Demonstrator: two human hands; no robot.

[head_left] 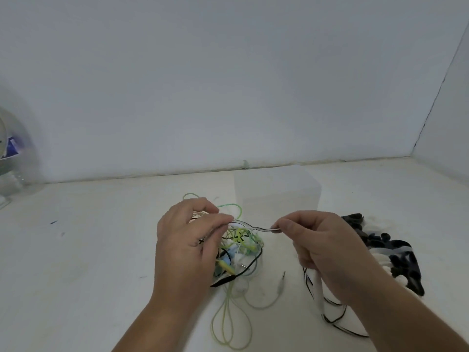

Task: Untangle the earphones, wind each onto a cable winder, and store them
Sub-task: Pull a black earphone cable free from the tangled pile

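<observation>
Both hands work above the white table (pixel 101 250). The left hand (pixel 187 240) pinches a thin cable (pixel 253 226) between thumb and forefinger. The tangle of earphones (pixel 241 250) lies on the table just beneath it, with green, yellow, white and black leads mixed. The right hand (pixel 322 247) pinches the same cable further along, and the span between the 2 hands is nearly taut. Its lower fingers curl round a black-and-white lead (pixel 316 288) trailing to the table. 1 jack plug (pixel 281 284) lies between tangle and lead. A heap of cable winders (pixel 396 252) sits just right of the right hand.
</observation>
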